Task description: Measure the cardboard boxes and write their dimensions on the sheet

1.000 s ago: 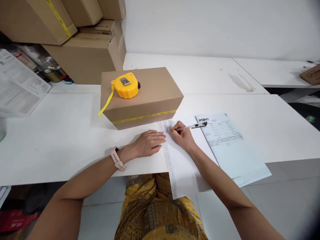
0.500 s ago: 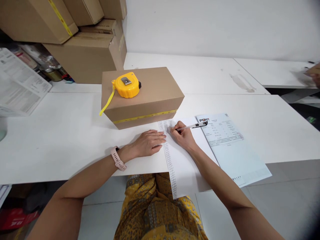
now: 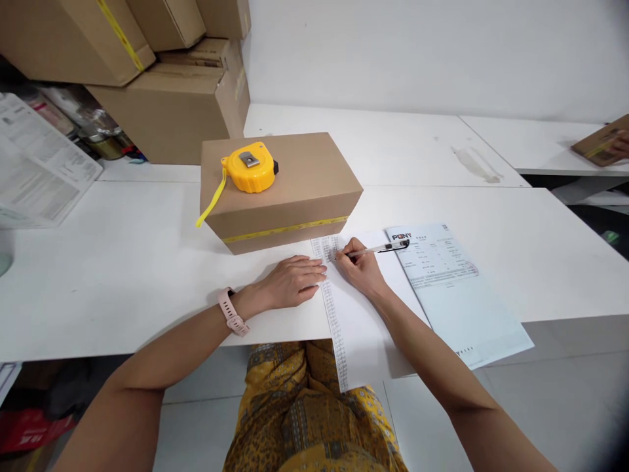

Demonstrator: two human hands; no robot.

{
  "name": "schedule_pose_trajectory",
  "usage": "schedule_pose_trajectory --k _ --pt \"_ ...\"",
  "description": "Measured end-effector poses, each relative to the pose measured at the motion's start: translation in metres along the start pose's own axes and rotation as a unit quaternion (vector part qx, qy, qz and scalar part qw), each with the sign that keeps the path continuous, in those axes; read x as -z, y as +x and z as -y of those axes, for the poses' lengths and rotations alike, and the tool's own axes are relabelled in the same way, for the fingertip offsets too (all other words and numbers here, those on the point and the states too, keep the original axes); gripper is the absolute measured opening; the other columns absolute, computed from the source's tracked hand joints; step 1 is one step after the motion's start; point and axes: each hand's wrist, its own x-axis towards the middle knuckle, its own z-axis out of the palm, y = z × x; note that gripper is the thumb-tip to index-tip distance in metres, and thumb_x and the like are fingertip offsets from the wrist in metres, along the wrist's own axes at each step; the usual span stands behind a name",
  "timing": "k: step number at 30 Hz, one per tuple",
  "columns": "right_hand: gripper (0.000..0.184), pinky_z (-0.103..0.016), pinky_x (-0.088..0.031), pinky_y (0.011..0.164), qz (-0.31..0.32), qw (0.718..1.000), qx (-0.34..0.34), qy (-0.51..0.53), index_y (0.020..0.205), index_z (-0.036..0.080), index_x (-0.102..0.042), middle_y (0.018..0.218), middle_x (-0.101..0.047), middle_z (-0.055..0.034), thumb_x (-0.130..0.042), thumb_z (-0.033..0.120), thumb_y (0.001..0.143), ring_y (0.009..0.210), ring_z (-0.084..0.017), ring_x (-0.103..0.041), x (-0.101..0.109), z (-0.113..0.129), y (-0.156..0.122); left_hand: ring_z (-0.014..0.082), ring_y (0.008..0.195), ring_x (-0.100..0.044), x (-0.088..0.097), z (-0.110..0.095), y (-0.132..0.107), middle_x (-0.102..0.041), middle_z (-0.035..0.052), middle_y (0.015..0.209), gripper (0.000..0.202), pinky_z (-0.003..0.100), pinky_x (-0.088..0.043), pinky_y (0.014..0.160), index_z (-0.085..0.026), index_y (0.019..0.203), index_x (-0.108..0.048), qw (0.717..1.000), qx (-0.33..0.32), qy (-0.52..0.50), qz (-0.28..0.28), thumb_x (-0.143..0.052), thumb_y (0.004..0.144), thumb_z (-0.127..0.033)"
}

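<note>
My right hand (image 3: 361,265) is closed round a pen (image 3: 381,248), its tip down on a white sheet (image 3: 363,341) with rows of handwriting along the left side. Lying flat, my left hand (image 3: 295,282) rests on the table with its fingertips on the sheet's left edge. Just beyond both hands sits a closed cardboard box (image 3: 295,170) with a yellow tape strip along its front. On top of that box is a yellow tape measure (image 3: 251,169) with a wrist strap. A printed light-blue document (image 3: 457,295) lies to the right, beside the sheet.
Cardboard boxes (image 3: 162,118) are stacked at the back left. A printed paper (image 3: 42,164) leans at the far left of the white table (image 3: 122,275). At the right edge, another person's hand (image 3: 620,144) is on a small cardboard box (image 3: 597,144).
At the far right, the other person's hand and the small box have come further into view. My hands, the pen and the sheet show hardly any movement.
</note>
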Motion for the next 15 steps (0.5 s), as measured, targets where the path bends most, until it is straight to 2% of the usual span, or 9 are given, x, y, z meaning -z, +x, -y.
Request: schedule_pose_trajectory --k 15 --pt "0.025 -0.029 -0.026 0.054 -0.008 1.0 -0.008 0.002 0.067 0.024 -0.044 0.058 -0.039 0.0057 -0.065 0.029 0.08 0.057 -0.011 -0.034 -0.0013 0.0027 0.0014 0.0228 0.125 -0.065 -0.0014 0.0009 -0.0003 -0.073 0.0067 0.126 0.029 0.043 -0.05 0.108 -0.02 0.118 -0.073 1.0 0.007 0.003 0.004 -0.051 0.099 -0.022"
